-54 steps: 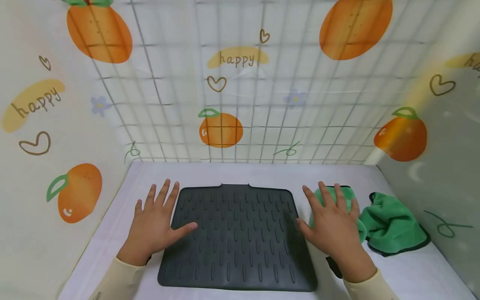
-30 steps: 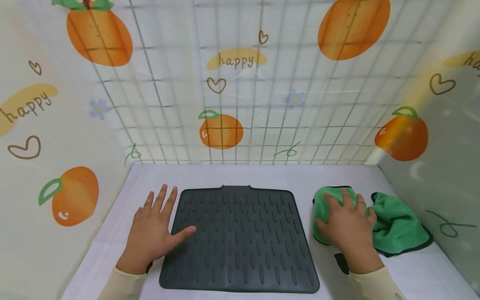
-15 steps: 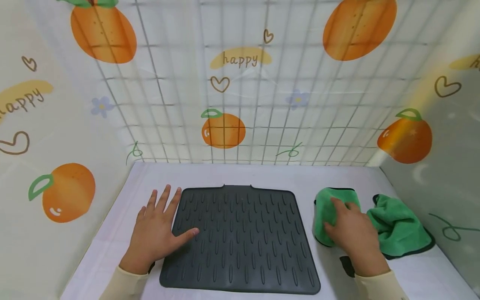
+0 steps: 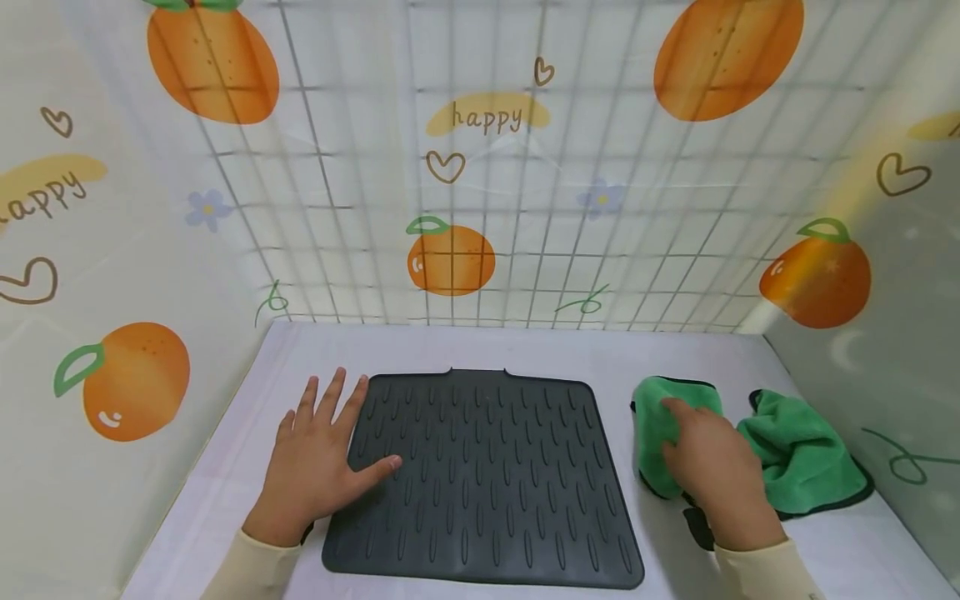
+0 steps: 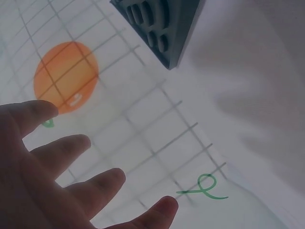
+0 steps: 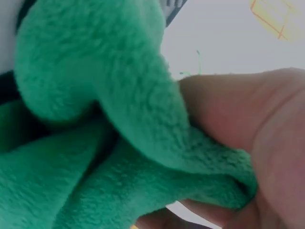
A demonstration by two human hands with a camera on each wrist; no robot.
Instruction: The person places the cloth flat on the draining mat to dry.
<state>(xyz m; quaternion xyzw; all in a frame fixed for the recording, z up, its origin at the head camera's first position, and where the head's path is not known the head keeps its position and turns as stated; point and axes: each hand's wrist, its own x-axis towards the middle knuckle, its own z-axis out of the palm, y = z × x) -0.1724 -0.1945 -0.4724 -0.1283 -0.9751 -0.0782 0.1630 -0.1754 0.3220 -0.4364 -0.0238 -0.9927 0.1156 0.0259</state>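
The left green cloth (image 4: 654, 429) lies on the right side of the table, just beyond the right edge of the mat, and it has a dark border. The right hand (image 4: 723, 475) is grasping it: in the right wrist view a fold of the soft fabric is pinched between the thumb and the fingers, although in the head view the hand hides part of this grip. Just to the right is the second green cloth (image 4: 810, 458), crumpled and lying loose; the hand covers the place between the two, so I cannot tell if they touch. In my judgement, the pinch on only one fold could let the cloth slip or open out unevenly, and the second cloth – so near to the hand – could be dragged along by a low sideways pull. To the left is the dark mat (image 4: 480, 483), flat, with raised ridges and a small tab at its far edge. The left hand (image 4: 311, 467) is at its left edge, fingers spread and holding nothing, the thumb over the mat; whether it presses there I cannot tell. If the mat is not steadied, a brushing cloth might shift it, I think. Counted: two cloths, one mat, two hands, two pale sleeves (image 4: 251, 568) – and, on the walls around the white table (image 4: 405, 346), five printed oranges (image 4: 452, 260).
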